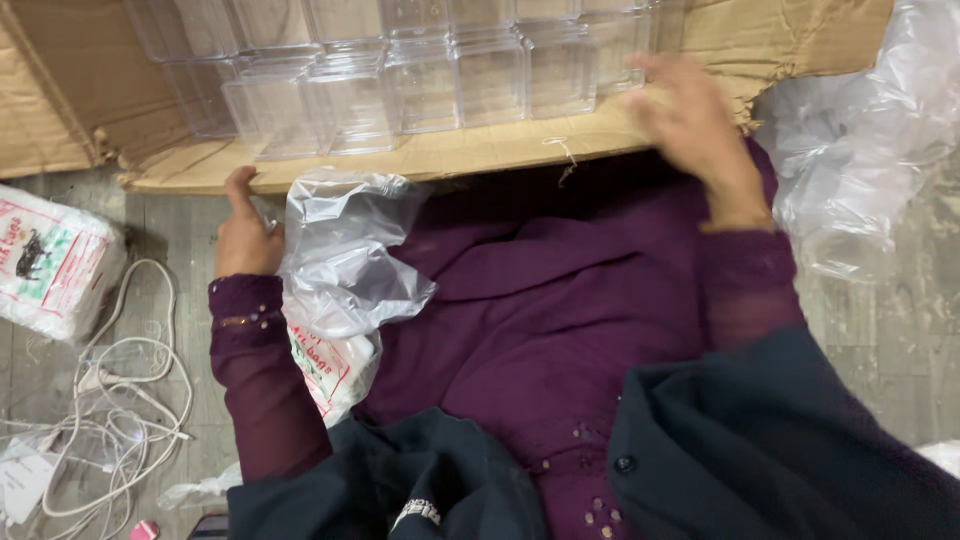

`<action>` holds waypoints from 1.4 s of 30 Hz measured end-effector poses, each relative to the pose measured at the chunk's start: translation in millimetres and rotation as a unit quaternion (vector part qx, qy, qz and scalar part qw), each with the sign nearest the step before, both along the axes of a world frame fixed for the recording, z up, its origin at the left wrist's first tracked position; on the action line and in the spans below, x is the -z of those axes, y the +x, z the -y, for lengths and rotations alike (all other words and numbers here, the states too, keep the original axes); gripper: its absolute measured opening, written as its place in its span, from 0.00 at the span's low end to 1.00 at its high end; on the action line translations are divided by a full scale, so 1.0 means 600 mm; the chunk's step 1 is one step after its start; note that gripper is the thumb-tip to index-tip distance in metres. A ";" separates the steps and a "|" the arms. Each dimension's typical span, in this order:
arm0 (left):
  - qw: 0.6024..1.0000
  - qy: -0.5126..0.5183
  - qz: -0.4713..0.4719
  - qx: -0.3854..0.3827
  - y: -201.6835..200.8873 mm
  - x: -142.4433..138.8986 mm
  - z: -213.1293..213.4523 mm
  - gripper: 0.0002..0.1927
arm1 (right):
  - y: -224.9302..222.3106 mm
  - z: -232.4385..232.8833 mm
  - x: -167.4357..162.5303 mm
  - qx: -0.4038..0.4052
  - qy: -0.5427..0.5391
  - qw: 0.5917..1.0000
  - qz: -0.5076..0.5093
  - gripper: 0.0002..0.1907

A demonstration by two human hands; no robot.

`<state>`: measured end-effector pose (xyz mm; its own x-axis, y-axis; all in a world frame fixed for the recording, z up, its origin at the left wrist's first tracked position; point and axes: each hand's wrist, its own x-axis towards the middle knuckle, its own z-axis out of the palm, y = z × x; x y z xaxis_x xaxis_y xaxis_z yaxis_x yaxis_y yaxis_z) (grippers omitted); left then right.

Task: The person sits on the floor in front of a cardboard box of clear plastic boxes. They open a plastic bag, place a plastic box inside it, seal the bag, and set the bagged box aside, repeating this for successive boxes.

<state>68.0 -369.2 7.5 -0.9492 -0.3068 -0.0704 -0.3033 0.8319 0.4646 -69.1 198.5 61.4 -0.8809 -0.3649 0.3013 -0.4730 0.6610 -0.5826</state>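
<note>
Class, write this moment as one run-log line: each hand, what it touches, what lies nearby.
left hand: on cardboard flap edge | right hand: blurred, by clear boxes | plastic bag: on lap

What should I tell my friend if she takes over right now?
Left hand: rests on the near edge of the cardboard flap, empty, beside a crumpled clear plastic bag on the lap.
Right hand: blurred, on the flap's right end; cannot tell if it grips.
Clear plastic boxes: stand in rows on the cardboard.
Done: boxes sit in rows.
Left: no box is in either hand.
</note>
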 end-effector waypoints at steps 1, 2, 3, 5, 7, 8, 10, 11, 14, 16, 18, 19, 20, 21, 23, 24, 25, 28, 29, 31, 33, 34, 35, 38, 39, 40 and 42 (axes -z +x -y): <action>1.000 -0.008 -0.002 0.003 0.002 0.000 0.003 0.44 | -0.011 0.031 -0.002 -0.079 0.075 0.994 0.017 0.33; 1.000 -0.008 0.017 0.003 0.006 -0.003 0.006 0.45 | -0.008 0.048 -0.003 -0.087 0.172 0.979 0.066 0.38; 0.999 -0.008 0.036 0.004 0.008 -0.007 0.007 0.46 | -0.007 0.066 0.004 -0.091 0.268 0.952 0.114 0.42; 0.998 -0.011 0.052 0.015 0.015 -0.017 0.010 0.48 | 0.003 0.078 0.014 -0.098 0.362 0.914 0.155 0.47; 0.998 -0.017 0.047 0.039 0.021 -0.025 0.008 0.49 | 0.017 0.073 0.026 -0.106 0.363 0.914 0.145 0.50; 0.997 -0.022 0.062 0.042 0.024 -0.027 0.008 0.49 | 0.024 0.069 0.033 -0.098 0.366 0.914 0.145 0.50; 0.994 -0.032 0.097 0.043 0.025 -0.027 0.010 0.51 | 0.027 0.060 0.045 -0.088 0.371 0.913 0.145 0.50; 0.991 -0.041 0.116 0.044 0.026 -0.023 0.012 0.52 | 0.026 0.058 0.050 -0.089 0.370 0.912 0.152 0.51; 0.986 -0.055 0.145 0.059 0.025 -0.002 0.033 0.52 | 0.017 0.059 0.068 -0.096 0.374 0.906 0.176 0.51; 0.986 -0.057 0.125 0.092 0.022 0.022 0.052 0.49 | 0.018 0.065 0.081 -0.100 0.376 0.900 0.198 0.50; 0.979 -0.044 0.187 0.074 0.036 0.058 0.061 0.50 | 0.036 0.069 0.098 -0.086 0.361 0.898 0.236 0.46; 0.973 -0.038 0.219 0.064 0.046 0.076 0.067 0.51 | 0.045 0.073 0.104 -0.079 0.352 0.896 0.257 0.45; 0.971 -0.050 0.217 0.089 0.051 0.093 0.071 0.40 | 0.050 0.076 0.111 -0.076 0.352 0.898 0.254 0.45; 0.970 -0.052 0.212 0.109 0.051 0.105 0.081 0.32 | 0.051 0.082 0.112 -0.076 0.362 0.895 0.249 0.45; 0.964 -0.059 0.229 0.122 0.049 0.120 0.100 0.26 | 0.044 0.092 0.115 -0.080 0.378 0.890 0.240 0.45; 0.959 -0.064 0.249 0.117 0.045 0.124 0.107 0.25 | 0.038 0.098 0.114 -0.082 0.385 0.889 0.236 0.45; 0.954 -0.076 0.268 0.113 0.045 0.128 0.106 0.25 | 0.031 0.101 0.115 -0.082 0.385 0.890 0.232 0.45; 0.948 -0.068 0.280 0.132 0.039 0.122 0.107 0.25 | 0.017 0.108 0.121 -0.075 0.400 0.884 0.229 0.46; 0.949 -0.072 0.284 0.121 0.041 0.120 0.102 0.25 | 0.020 0.104 0.128 -0.076 0.397 0.886 0.226 0.46; 0.950 -0.076 0.287 0.100 0.041 0.117 0.086 0.25 | 0.029 0.094 0.146 -0.075 0.395 0.890 0.217 0.46; 0.952 -0.102 0.279 0.078 0.035 0.118 0.065 0.29 | 0.040 0.080 0.168 -0.069 0.386 0.897 0.202 0.46; 0.952 -0.117 0.274 0.065 0.036 0.118 0.056 0.31 | 0.048 0.074 0.180 -0.068 0.379 0.902 0.194 0.46; 0.951 -0.127 0.272 0.068 0.037 0.119 0.048 0.29 | 0.054 0.069 0.190 -0.061 0.374 0.904 0.199 0.46; 0.950 -0.130 0.278 0.067 0.032 0.110 0.043 0.24 | 0.056 0.064 0.212 -0.054 0.369 0.903 0.216 0.47; 0.949 -0.120 0.283 0.067 0.031 0.107 0.043 0.24 | 0.053 0.065 0.215 -0.054 0.369 0.901 0.224 0.47; 0.949 -0.110 0.289 0.067 0.032 0.104 0.042 0.23 | 0.051 0.066 0.217 -0.052 0.369 0.898 0.235 0.47; 0.952 -0.118 0.276 0.063 0.034 0.099 0.034 0.23 | 0.044 0.069 0.214 -0.059 0.367 0.893 0.252 0.48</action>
<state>88.2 -389.4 -52.0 -0.8178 -0.2627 -0.5120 -0.3381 0.9393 0.0582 -42.9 157.3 -66.8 -0.7795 -0.3999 -0.4821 -0.3644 0.9155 -0.1704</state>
